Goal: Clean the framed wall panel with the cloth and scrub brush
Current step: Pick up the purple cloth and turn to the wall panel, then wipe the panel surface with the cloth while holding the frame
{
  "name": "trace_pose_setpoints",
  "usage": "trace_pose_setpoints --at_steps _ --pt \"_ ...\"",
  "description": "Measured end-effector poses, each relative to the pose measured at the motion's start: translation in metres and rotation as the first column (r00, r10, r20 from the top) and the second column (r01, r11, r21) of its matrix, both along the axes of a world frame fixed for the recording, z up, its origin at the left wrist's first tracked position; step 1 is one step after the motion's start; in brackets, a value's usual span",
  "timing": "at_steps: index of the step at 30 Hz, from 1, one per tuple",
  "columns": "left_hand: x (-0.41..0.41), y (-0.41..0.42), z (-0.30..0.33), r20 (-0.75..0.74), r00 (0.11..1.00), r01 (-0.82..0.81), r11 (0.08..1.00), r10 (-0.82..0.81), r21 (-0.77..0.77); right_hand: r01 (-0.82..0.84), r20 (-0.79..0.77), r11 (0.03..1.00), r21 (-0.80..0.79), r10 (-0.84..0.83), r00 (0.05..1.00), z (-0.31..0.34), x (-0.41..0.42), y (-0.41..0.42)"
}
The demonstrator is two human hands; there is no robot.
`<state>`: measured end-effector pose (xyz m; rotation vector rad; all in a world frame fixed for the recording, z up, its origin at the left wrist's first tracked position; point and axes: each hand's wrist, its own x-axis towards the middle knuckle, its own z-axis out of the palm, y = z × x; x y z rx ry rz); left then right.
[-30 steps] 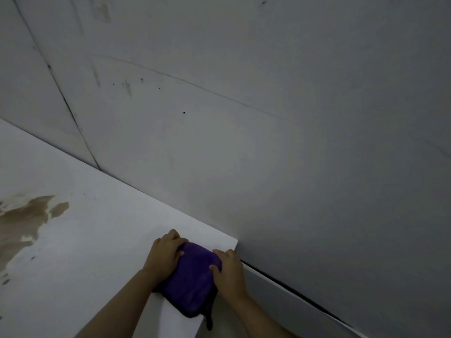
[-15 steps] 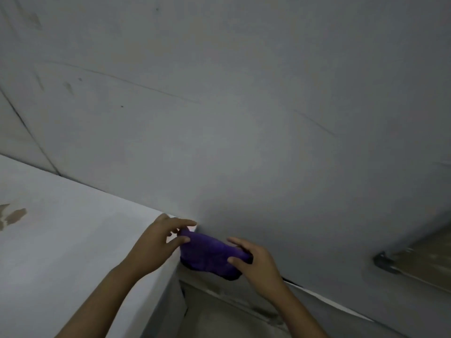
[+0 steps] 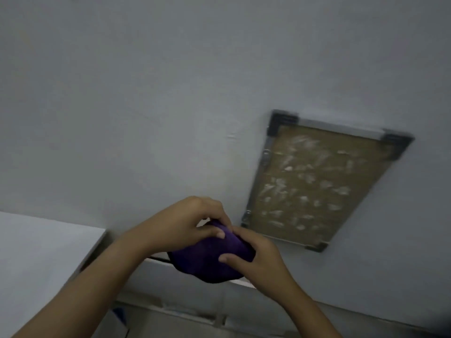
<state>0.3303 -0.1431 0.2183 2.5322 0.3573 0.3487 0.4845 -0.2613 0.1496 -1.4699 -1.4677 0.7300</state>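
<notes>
Against a pale grey wall (image 3: pixel 151 98), a person grips a bunched purple cloth (image 3: pixel 210 259) in both bare hands, held in the air in front of the wall's lower part. Left hand (image 3: pixel 188 223) curls over the top of the bundle, fingers pinching its upper edge; right hand (image 3: pixel 253 259) closes on it from the right, thumb pressed flat on the fabric. Just up and to the right of the hands hangs the framed wall panel (image 3: pixel 314 181) — a brown board in a thin silver frame with dark corner pieces, its face dotted with pale whitish smears. It sits tilted in the wide-angle view, apart from the cloth. At lower left, a white flat surface (image 3: pixel 36 254) ends in a corner — near the left forearm.
</notes>
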Motion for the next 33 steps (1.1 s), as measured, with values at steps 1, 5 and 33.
trace_pose_setpoints --at_steps 1,5,33 --pt "0.012 -0.007 0.004 0.009 1.000 0.018 0.999 -0.018 0.044 0.015 -0.011 1.000 0.003 -0.015 1.000 0.004 0.010 -0.009" --pt "0.051 -0.031 0.020 0.044 0.987 0.150 0.986 -0.153 0.068 0.029 -0.024 0.999 -0.031 -0.029 0.999 0.016 0.050 -0.039" --pt "0.096 0.024 0.037 0.280 0.958 -0.278 0.453 0.063 0.847 0.645 -0.118 0.186 0.742 -0.910 0.398 0.079 0.117 -0.054"
